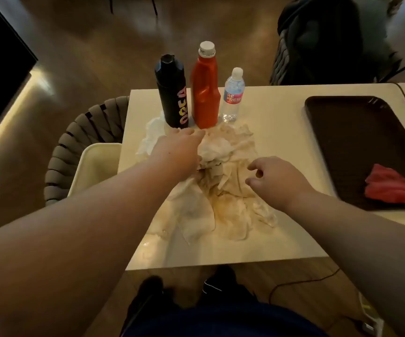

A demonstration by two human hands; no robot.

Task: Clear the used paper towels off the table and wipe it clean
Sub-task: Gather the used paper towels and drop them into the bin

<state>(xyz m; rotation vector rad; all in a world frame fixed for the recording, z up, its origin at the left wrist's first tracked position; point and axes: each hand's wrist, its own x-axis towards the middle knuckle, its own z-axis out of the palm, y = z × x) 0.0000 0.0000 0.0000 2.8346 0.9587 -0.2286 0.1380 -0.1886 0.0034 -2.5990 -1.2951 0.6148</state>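
Paper towels [220, 190]: crumpled, brown-stained heap, looks damp, mid tabletop [281, 122] toward its left edge, up against the black bottle [172, 93] and red bottle [205, 93] at the far edge. My left hand [177, 152] lies flat on the heap's far side, fingers straight. My right hand [274, 178] hovers over the right side, fingers loosely curled, holding nothing. Plan: rake inward from both sides, bunch tight, lift whole, since wet paper probably tears. Mind the bottles.
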